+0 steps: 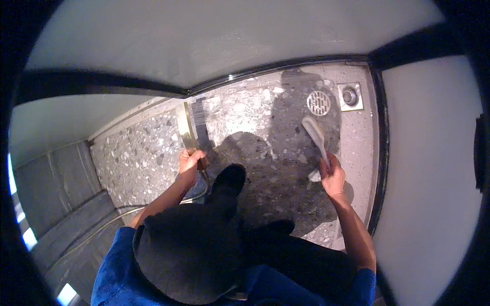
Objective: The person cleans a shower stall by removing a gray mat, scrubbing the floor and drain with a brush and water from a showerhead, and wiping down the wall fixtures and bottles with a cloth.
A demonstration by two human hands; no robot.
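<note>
My left hand is closed around the lower end of a long, slim, shiny bar, which looks like a stick-type hand shower. A hose runs from below that hand. On the right, my right hand grips the handle of a pale scrub brush. The brush's long head points up and left, just below a round slotted floor drain. Its bristles cannot be made out. Under both hands lies a speckled stone floor, darker and wet-looking around the brush.
Frosted panels with dark frames border the floor above and right. A square metal fitting sits right of the drain. A dark shoe stands between my hands. Grey tiles and the trailing hose are at lower left.
</note>
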